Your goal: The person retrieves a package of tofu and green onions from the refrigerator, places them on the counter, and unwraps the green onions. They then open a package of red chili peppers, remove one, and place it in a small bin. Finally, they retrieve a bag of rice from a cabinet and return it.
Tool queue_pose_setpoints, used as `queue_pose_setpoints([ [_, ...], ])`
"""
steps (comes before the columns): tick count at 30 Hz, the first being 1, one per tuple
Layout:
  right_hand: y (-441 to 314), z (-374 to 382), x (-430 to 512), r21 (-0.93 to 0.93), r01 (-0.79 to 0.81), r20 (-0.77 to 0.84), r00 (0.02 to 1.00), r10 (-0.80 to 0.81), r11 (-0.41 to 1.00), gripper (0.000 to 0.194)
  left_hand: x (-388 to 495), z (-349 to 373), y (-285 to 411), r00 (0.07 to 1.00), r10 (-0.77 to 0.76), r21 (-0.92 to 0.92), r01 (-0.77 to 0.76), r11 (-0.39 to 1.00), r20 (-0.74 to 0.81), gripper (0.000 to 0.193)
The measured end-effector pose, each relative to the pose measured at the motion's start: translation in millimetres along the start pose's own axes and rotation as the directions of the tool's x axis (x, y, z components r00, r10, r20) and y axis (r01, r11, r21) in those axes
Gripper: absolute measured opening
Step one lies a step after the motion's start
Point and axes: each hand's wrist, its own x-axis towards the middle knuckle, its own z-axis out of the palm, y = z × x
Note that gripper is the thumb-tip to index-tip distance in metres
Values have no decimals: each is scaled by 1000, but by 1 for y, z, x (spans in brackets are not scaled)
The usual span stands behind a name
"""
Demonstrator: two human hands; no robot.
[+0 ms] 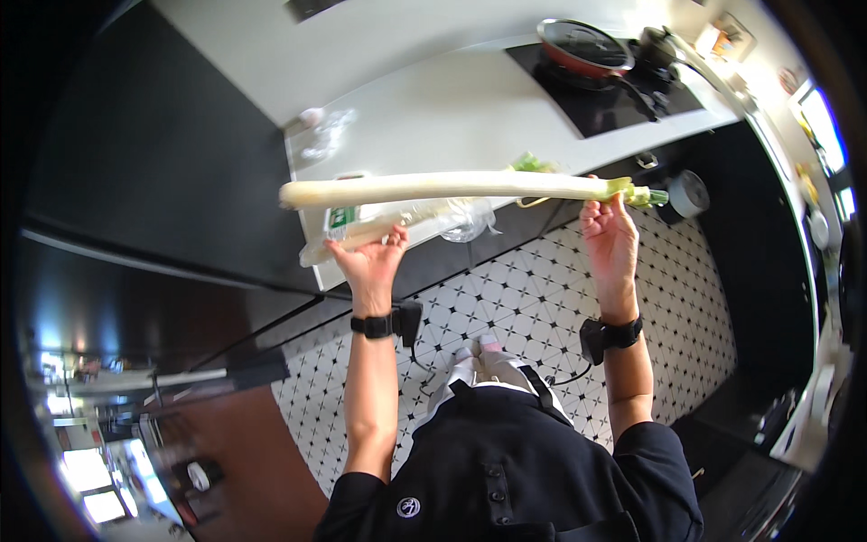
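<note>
A long white leek (440,188) spans the view almost level, above the counter's front edge. My right hand (609,230) grips it near its trimmed green end, thumb in front and fingers behind. The pale root end reaches out to the left, past my left hand (371,261). That hand, palm up with thumb and fingers spread, holds a clear plastic bag (420,211) from below. A pale stalk shows inside the bag, which bears a green and white label (341,218). Crinkled plastic hangs at the bag's right end. The leek hides part of the bag.
Behind the leek, some green leaves (532,162) lie on the white countertop (440,115). Crumpled clear plastic (328,132) is at the back left. A lidded red pan (586,51) stands on the black cooktop (569,101). Dark cabinets (156,135) rise at left.
</note>
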Motion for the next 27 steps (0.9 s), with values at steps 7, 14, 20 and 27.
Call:
queue_pose_setpoints([
  [7,-41,9,-63,-103,171,-121,976,-183,980,38,160,-24,-45,987,123,297,-149,943,105,101],
  [14,-57,-13,-80,-61,212,-213,952,-220,975,36,190,-29,-69,976,116,180,-149,972,183,104],
  [20,-35,4,-35,-140,219,-156,958,-240,966,34,99,-44,-42,990,-115,-106,106,989,-81,106],
  [27,59,43,48,-207,41,2,999,-42,977,23,-68,-120,24,982,88,-48,-97,994,-167,91],
])
